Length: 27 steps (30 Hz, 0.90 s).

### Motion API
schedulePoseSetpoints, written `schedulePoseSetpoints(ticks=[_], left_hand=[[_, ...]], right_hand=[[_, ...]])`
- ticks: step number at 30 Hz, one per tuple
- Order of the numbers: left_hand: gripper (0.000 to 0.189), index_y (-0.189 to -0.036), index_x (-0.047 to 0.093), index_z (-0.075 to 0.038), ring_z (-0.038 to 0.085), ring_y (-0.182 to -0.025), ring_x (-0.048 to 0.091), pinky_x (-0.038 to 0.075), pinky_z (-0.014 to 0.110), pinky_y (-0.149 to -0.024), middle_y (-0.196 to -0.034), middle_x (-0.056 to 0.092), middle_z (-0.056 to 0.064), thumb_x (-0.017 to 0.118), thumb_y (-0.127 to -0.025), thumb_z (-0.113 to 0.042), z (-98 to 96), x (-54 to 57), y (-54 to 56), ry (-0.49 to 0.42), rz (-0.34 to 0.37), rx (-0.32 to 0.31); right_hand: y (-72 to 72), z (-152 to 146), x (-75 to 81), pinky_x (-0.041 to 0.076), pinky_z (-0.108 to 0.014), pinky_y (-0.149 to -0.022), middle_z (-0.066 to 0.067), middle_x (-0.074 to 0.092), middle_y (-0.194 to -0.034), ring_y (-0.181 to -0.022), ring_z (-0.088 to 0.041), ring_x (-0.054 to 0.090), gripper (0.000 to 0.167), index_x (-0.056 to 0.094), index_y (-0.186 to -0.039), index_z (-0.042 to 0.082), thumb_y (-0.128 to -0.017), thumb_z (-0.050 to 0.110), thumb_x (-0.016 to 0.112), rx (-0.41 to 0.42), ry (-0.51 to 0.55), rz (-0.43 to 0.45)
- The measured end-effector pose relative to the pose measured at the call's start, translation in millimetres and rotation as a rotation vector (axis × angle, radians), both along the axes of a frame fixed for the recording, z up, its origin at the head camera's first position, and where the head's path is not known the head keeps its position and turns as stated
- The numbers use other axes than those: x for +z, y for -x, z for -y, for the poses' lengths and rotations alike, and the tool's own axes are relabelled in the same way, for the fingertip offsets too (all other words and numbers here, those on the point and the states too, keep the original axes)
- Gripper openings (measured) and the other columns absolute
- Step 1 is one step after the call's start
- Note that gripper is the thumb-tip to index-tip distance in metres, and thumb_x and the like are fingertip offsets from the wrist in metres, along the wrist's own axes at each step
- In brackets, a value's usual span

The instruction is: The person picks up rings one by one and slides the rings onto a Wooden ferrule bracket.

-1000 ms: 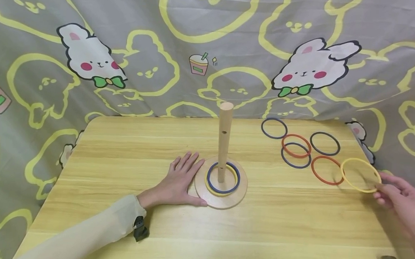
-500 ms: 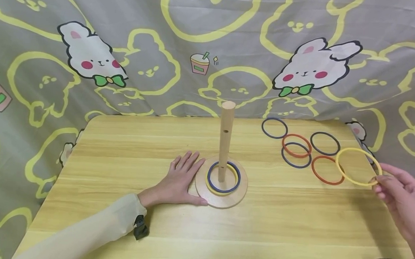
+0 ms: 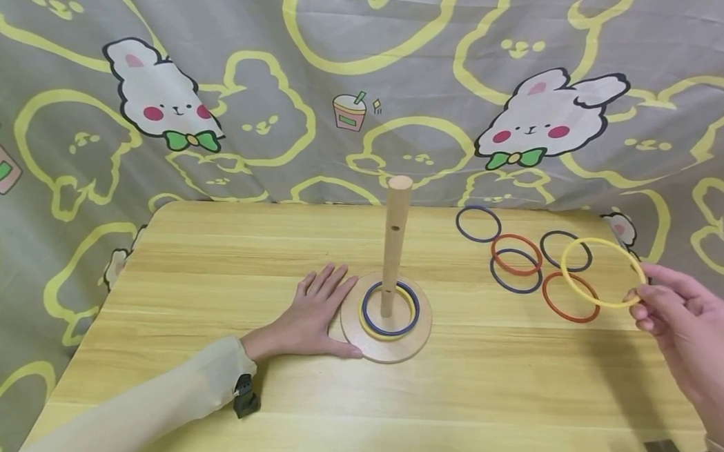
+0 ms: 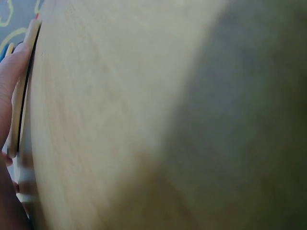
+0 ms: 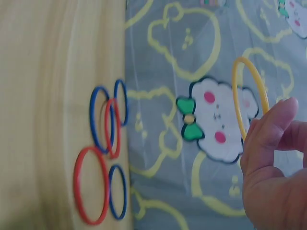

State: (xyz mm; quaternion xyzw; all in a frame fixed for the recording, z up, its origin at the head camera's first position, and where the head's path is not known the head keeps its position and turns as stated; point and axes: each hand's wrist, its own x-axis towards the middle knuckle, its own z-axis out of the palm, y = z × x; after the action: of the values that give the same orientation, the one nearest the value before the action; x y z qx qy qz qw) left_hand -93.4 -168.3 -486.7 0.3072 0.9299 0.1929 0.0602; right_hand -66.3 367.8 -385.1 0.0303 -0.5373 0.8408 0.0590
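Note:
My right hand point(image 3: 692, 329) pinches a yellow ring point(image 3: 564, 262) by its near right edge and holds it raised over the table's right side. In the right wrist view the yellow ring point(image 5: 235, 91) stands off the tabletop, between thumb and fingers. My left hand point(image 3: 313, 313) lies with spread fingers against the left edge of the round wooden base point(image 3: 413, 347). An upright wooden peg point(image 3: 395, 242) rises from that base. Around the peg's foot lie a blue ring point(image 3: 364, 321) and, mostly under it, a yellow ring point(image 3: 373, 334). The left thumb point(image 4: 12, 72) touches the base in the left wrist view.
At the table's back right lie blue rings point(image 3: 457, 225), a dark blue ring point(image 3: 542, 247) and red rings point(image 3: 545, 298); one red ring point(image 3: 494, 251) overlaps a blue ring point(image 3: 501, 283). A patterned grey curtain point(image 3: 316, 154) hangs behind the wooden table point(image 3: 450, 411).
My right hand has lifted the yellow ring and carried it leftward and up in the head view, now overlapping the red and dark blue rings. The left hand stays at the base.

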Motion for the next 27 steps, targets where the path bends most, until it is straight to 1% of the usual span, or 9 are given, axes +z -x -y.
schedulePoseSetpoints(ticks=[5,9,14,20,27], left_hand=[[0.133,-0.173,0.024,-0.004,0.045,-0.165,0.003,0.007,0.069,-0.126,-0.179,0.012,0.025,0.084,-0.078,-0.075,-0.3,0.4,-0.9,-0.009,0.002,0.002],[0.132,-0.173,0.024,-0.004,0.046,-0.165,0.003,0.007,0.069,-0.126,-0.179,0.013,0.025,0.084,-0.078,-0.075,-0.8,0.3,-1.0,-0.013,0.000,0.002],[0.133,-0.173,0.025,-0.004,0.046,-0.165,0.004,0.007,0.070,-0.126,-0.178,0.014,0.026,0.084,-0.078,-0.075,-0.6,-0.5,-1.0,-0.012,-0.008,-0.001],[0.132,-0.173,0.025,-0.004,0.046,-0.165,0.004,0.008,0.070,-0.125,-0.179,0.013,0.026,0.085,-0.078,-0.074,-0.2,0.2,-1.7,-0.018,-0.013,0.000],[0.133,-0.173,0.025,-0.004,0.047,-0.165,0.005,0.008,0.071,-0.125,-0.178,0.013,0.026,0.084,-0.078,-0.075,-0.7,0.1,-1.8,-0.021,-0.023,-0.002]], right_hand=[[2.8,17.7,17.2,0.056,-0.022,-0.060,-0.013,0.075,-0.094,-0.073,-0.015,0.068,0.031,0.069,-0.132,-0.007,-0.109,-0.016,0.051,0.028,-0.093,0.030],[6.6,32.4,32.8,0.054,-0.021,-0.059,-0.010,0.072,-0.096,-0.072,-0.015,0.065,0.030,0.069,-0.133,-0.005,-0.108,-0.014,0.054,0.047,-0.130,0.049],[13.1,51.9,54.0,0.052,-0.022,-0.058,-0.011,0.071,-0.098,-0.071,-0.016,0.061,0.031,0.065,-0.137,-0.007,-0.109,-0.012,0.054,0.100,-0.131,0.036],[21.6,78.2,80.2,0.050,-0.023,-0.057,-0.011,0.068,-0.094,-0.069,-0.017,0.058,0.033,0.061,-0.142,-0.007,-0.110,-0.009,0.056,0.171,-0.161,0.033],[30.1,110.3,109.9,0.049,-0.022,-0.054,-0.014,0.070,-0.093,-0.065,-0.017,0.057,0.036,0.057,-0.145,-0.010,-0.109,-0.008,0.059,0.230,-0.174,-0.012]])
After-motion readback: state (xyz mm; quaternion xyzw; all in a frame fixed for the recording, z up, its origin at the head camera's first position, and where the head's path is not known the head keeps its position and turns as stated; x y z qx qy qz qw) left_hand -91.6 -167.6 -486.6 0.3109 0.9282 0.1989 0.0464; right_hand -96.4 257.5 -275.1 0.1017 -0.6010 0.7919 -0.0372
